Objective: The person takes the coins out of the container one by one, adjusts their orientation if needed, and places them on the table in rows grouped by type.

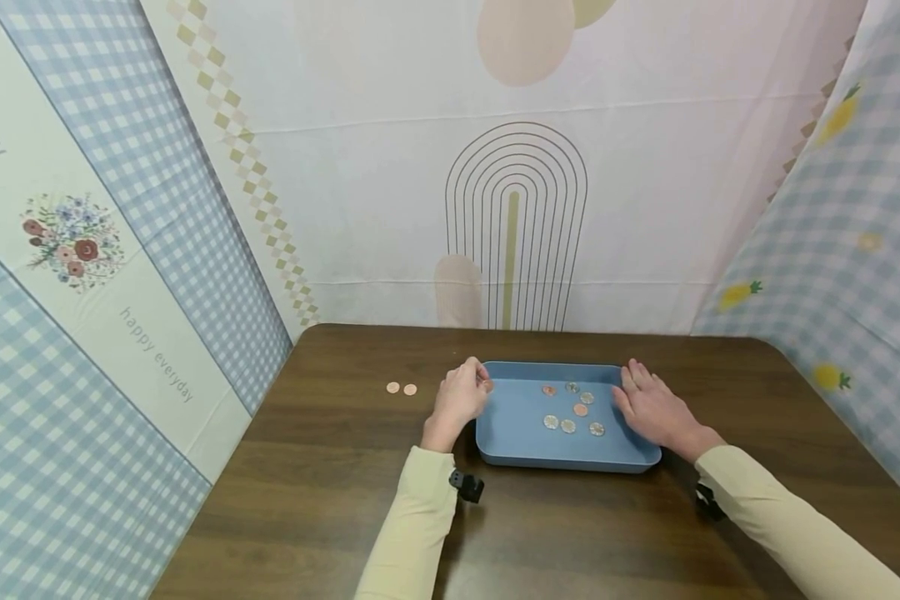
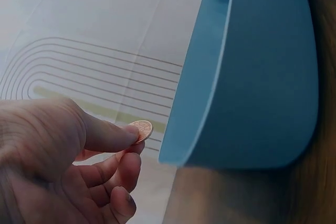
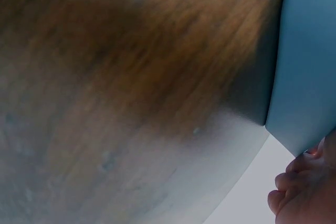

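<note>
Between thumb and forefinger my left hand (image 1: pixel 461 396) pinches a copper coin (image 2: pixel 143 130), held up at the left rim of a blue tray (image 1: pixel 517 450). My right hand (image 1: pixel 654 408) rests on the tray's right rim, its fingers fairly straight and its thumb toward the inside. On the tray floor lie several silver coins, one of them a silver coin (image 1: pixel 597 429) near the right, plus two copper coins, including a copper coin (image 1: pixel 581 410). In the right wrist view the right fingers (image 3: pixel 294 182) show only partly, beside the tray's outer wall.
Left of the tray, two copper coins lie side by side on the brown wooden table (image 1: pixel 330 475), the nearer to the tray being a copper coin (image 1: pixel 410 389). A patterned white cloth (image 1: pixel 375 208) hangs behind the table, with checked cloths at both sides.
</note>
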`<state>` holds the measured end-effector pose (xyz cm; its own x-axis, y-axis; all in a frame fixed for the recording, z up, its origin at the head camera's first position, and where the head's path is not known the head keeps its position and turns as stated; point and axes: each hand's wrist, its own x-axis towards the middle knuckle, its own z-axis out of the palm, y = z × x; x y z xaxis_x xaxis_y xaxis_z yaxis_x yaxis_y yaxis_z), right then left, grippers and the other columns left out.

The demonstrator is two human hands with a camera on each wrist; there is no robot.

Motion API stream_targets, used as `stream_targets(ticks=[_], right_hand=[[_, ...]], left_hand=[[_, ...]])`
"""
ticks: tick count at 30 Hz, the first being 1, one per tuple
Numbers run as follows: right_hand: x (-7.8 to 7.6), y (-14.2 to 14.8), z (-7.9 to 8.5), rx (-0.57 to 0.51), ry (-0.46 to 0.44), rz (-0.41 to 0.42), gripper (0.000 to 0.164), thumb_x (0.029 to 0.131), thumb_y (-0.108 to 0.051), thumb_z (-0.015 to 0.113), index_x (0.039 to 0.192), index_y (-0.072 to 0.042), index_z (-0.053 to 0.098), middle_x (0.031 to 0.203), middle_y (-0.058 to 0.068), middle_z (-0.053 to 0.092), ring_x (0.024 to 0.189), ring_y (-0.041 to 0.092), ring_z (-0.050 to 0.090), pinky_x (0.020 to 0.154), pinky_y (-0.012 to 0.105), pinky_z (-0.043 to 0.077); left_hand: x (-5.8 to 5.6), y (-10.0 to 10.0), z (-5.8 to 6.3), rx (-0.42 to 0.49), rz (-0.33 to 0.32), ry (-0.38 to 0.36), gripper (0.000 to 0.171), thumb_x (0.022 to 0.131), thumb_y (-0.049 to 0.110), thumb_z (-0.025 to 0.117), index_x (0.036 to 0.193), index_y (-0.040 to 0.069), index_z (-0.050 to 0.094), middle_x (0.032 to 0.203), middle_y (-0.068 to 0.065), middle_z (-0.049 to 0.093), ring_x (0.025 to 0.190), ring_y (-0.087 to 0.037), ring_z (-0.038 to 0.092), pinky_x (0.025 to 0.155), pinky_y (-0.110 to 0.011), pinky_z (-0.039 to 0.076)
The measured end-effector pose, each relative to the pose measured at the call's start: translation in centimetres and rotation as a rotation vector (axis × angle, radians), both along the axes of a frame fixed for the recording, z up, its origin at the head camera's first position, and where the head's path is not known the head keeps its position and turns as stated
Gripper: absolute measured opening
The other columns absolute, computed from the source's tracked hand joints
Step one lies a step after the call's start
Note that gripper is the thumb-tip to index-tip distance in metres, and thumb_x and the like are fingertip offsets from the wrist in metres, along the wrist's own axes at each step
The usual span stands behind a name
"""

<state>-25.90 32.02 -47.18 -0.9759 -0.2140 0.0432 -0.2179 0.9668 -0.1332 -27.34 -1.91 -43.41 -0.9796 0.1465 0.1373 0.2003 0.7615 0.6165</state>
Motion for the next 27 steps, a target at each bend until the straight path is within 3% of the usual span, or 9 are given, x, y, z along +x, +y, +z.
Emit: stream_targets(ticks=[15, 27], right_hand=[[-1.2, 1.0, 0.1, -0.009, -0.017, 0.018, 0.066, 0.107, -0.034, 0.034, 0.148, 0.016, 0.021, 0.156, 0.037, 0.014, 0.145, 0.052, 0.017, 0.115, 0.064, 0.017], [-2.4, 1.2, 0.3, 0.003, -0.001, 0.045, 0.066, 0.106, -0.034, 0.035, 0.147, 0.016, 0.023, 0.155, 0.037, 0.017, 0.144, 0.052, 0.019, 0.115, 0.064, 0.018]], left_hand=[[-2.4, -2.4, -0.3, -0.091, 0.034, -0.051, 0.006, 0.092, 0.015, 0.064, 0.093, 0.014, 0.058, 0.096, -0.007, 0.066, 0.089, -0.033, 0.064, 0.078, -0.044, 0.050], [-5.1, -4.9, -0.5, -0.124, 0.045, -0.170, 0.007, 0.092, 0.018, 0.067, 0.094, 0.014, 0.061, 0.094, -0.007, 0.064, 0.081, -0.026, 0.057, 0.073, -0.040, 0.045]])
